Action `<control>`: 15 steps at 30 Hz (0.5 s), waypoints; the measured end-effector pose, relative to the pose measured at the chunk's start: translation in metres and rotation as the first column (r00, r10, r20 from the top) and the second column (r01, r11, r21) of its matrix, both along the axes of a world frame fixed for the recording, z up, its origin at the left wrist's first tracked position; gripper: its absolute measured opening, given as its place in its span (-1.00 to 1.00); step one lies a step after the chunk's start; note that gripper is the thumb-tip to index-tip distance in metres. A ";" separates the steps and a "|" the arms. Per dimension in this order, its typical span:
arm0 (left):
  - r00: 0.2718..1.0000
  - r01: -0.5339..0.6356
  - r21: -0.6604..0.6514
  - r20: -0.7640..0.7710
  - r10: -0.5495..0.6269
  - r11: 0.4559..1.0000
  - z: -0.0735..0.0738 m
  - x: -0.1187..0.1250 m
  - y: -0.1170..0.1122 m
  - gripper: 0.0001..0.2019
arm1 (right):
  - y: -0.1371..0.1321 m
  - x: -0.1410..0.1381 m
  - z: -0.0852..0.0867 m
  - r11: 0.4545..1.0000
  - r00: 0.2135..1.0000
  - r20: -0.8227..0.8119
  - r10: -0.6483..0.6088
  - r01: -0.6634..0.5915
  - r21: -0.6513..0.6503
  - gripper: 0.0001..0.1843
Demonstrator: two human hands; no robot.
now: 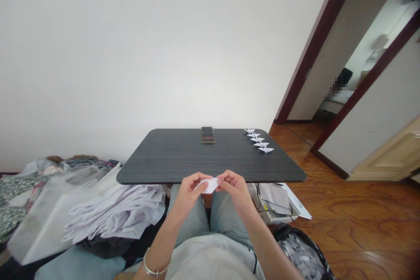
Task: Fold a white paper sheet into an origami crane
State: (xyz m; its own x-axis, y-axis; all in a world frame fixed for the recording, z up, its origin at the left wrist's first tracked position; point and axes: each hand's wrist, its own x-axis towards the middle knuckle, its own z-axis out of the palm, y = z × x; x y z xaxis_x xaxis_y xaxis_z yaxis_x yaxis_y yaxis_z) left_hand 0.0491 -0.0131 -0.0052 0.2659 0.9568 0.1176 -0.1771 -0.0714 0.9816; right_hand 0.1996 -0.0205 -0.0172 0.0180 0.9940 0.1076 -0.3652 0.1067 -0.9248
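A small folded piece of white paper (209,186) is held between my two hands, just in front of the table's near edge and above my lap. My left hand (190,190) pinches its left side between thumb and fingers. On the other side, my right hand (233,187) grips the right corner the same way. Several white paper cranes (259,139) stand in a slanting row on the right part of the dark table (183,157). The exact folds of the held paper are too small to make out.
A phone (208,134) lies at the table's back middle. Piled clothes and white sheets (121,212) are at the left. Below the table's right side sit a box of papers (274,201) and a black bag of paper scraps (302,251). A doorway opens at the right.
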 end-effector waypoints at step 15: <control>0.998 -0.066 0.020 0.024 0.065 0.998 0.003 0.000 -0.002 -0.86 | -0.003 0.002 0.005 1.000 1.000 -0.007 0.018 -0.018 0.006 -0.79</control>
